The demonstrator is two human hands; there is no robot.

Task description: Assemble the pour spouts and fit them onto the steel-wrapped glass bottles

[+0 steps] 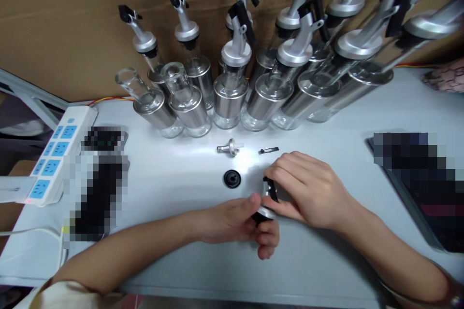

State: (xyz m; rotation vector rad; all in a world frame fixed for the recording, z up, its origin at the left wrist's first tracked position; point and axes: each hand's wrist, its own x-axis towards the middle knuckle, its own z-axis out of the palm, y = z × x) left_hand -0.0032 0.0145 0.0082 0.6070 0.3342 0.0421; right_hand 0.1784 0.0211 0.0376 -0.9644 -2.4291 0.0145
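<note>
A silver and black bottle pourer (pixel 267 211) is held between my two hands, low over the table. My left hand (pixel 242 219) is closed around its black lower end, thumb on the silver collar. Pinched at the spout with its black flip lever is my right hand (pixel 308 188); the fingers cover much of the part. Just beyond the hands, a round black rubber ring (pixel 232 178) lies flat. Farther back are a small metal spout piece (pixel 230 147) and a thin black lever piece (pixel 268 150).
Glass bottles with steel sleeves stand along the back; several carry pourers, like this bottle (pixel 231 101). Two at the left, including this open-necked bottle (pixel 185 111), have none. A power strip (pixel 60 154) and pixelated dark devices (pixel 97 193) sit left, a dark tablet (pixel 409 193) right.
</note>
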